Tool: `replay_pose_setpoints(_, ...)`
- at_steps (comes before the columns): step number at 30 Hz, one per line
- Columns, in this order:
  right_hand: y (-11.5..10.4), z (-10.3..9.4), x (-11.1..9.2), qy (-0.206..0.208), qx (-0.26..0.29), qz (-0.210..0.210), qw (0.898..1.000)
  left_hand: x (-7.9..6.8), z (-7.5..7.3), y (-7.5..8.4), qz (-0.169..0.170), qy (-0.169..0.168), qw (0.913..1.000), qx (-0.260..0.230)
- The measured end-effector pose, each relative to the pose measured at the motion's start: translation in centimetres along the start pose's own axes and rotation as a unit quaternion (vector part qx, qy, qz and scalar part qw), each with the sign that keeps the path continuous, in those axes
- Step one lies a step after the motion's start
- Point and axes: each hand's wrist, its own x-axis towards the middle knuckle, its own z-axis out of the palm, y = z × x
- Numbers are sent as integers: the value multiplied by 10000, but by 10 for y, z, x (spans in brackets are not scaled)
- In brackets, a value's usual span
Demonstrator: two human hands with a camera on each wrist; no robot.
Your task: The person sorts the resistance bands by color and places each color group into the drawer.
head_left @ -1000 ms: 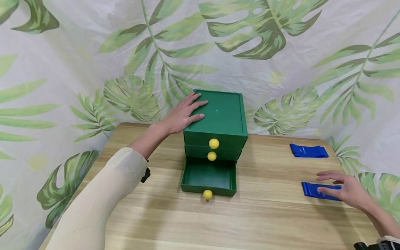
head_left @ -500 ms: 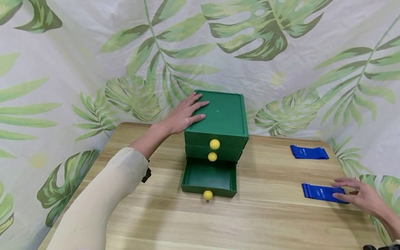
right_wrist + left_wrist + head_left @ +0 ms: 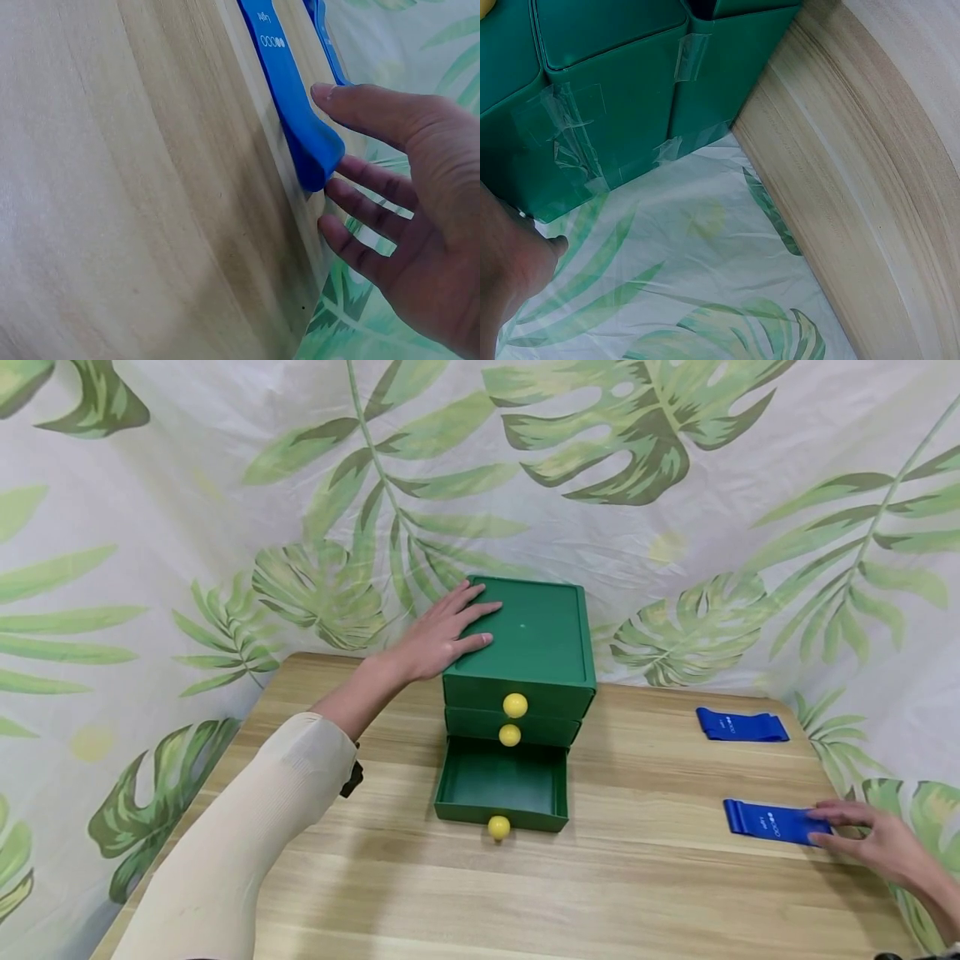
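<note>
A green drawer cabinet (image 3: pixel 543 639) with yellow ball knobs stands at the back of the table. Its bottom drawer (image 3: pixel 502 781) is pulled out, and nothing shows inside it. My left hand (image 3: pixel 435 639) rests with spread fingers on the left edge of the cabinet's top. At the right, my right hand (image 3: pixel 881 843) is at the right end of a flat blue resistance band (image 3: pixel 776 823) marked "Light". In the right wrist view, the thumb (image 3: pixel 367 109) lies along one side of the band's looped end (image 3: pixel 319 150), with the other fingers spread just beyond it; no pinch shows.
A second blue band (image 3: pixel 742 725) lies farther back on the wooden table (image 3: pixel 637 893). Behind the table hangs a leaf-patterned cloth (image 3: pixel 450 460). Clear tape (image 3: pixel 574 142) joins the cabinet's units on one side.
My right hand has moved rightward along the near blue band to its right end, uncovering more of the band. The left hand stays on the cabinet.
</note>
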Motion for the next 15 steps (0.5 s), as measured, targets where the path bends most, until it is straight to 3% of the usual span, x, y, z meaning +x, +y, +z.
replay_pose_setpoints(7, 4, 3, -1, 2, -55, 66, 10000, -1, 0, 0, 31, 28, 10000, 27)
replay_pose_setpoints(15, 2, 10, -3, 461, 58, -168, 9988, 0, 0, -1, 44, 4, 10000, 43)
